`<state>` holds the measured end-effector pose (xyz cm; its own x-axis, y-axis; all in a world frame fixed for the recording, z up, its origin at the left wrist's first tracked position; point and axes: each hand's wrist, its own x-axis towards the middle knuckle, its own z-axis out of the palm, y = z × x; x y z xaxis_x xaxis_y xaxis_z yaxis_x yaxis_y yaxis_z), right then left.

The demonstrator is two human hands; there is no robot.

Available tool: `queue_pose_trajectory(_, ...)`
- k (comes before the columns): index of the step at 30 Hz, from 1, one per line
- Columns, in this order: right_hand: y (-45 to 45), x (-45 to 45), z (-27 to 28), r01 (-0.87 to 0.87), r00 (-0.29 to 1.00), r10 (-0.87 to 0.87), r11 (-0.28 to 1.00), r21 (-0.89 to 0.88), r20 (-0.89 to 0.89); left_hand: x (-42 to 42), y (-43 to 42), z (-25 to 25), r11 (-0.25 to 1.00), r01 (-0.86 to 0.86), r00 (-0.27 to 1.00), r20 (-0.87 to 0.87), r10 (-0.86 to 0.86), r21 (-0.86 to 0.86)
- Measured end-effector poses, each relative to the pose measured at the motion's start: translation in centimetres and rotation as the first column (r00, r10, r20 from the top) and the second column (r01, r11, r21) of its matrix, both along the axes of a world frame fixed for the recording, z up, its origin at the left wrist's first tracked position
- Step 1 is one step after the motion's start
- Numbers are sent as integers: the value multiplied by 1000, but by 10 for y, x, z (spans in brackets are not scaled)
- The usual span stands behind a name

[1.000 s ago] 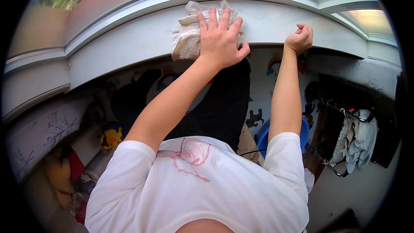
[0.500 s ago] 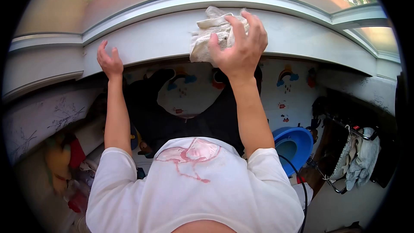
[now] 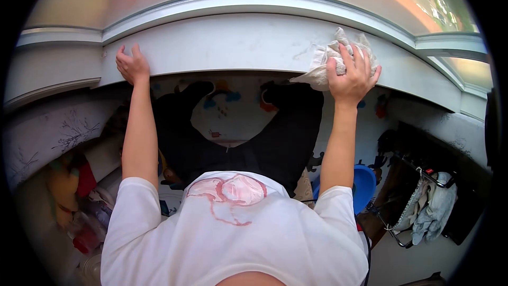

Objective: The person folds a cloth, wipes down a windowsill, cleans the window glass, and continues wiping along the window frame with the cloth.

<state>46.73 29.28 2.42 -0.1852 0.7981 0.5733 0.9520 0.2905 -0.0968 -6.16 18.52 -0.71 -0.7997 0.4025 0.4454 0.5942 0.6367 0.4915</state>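
A crumpled off-white cloth (image 3: 319, 69) lies on the white windowsill (image 3: 222, 42), right of the middle, with one corner hanging over the front edge. On top of it presses my right hand (image 3: 353, 77), its fingers bent over the folds and gripping them. Faint wet-looking streaks show on the sill just left of the cloth. At the sill's left end rests my left hand (image 3: 132, 65), holding nothing, with fingers apart and slightly curled near the front edge.
A window frame (image 3: 254, 1) runs along the back of the sill. Below at right are a blue basin (image 3: 364, 188), partly behind my right arm, and a metal rack with grey cloths (image 3: 436, 206) on it. Toys and a red item (image 3: 87, 241) lie at lower left.
My right hand has carried the cloth to the right along the sill and now presses flatter on it. My left hand has stayed near the left end, its fingers a little more curled.
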Motion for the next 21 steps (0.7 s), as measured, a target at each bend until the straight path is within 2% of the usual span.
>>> queue_pose_trajectory(3,24,64,-9,92,992,-83,991,92,-98,1,1,-2,1000,3,1000,-17,-3,13)
queue_pose_trajectory(6,39,78,-15,217,966,-196,969,115,-171,3,1,1,1000,-2,1000,-16,2,0)
queue_pose_trajectory(9,41,44,-9,350,926,-325,929,118,-189,11,4,7,1000,-21,1000,0,21,-14)
queue_pose_trajectory(12,28,-21,3,339,932,-324,937,79,-161,8,3,4,1000,-9,1000,-16,9,-21)
queue_pose_trajectory(14,16,-70,4,231,955,-224,973,14,-193,5,2,4,1000,18,999,-29,-18,7)
queue_pose_trajectory(17,-7,-153,9,-32,961,20,999,-38,-277,10,2,2,992,-112,990,-81,116,54)
queue_pose_trajectory(19,-23,-196,11,-197,944,183,980,-21,-274,-6,-3,-11,987,-117,988,-93,127,109)
queue_pose_trajectory(21,-36,-214,15,-343,908,309,936,-76,-283,-6,-1,-11,983,-134,984,-101,146,125)
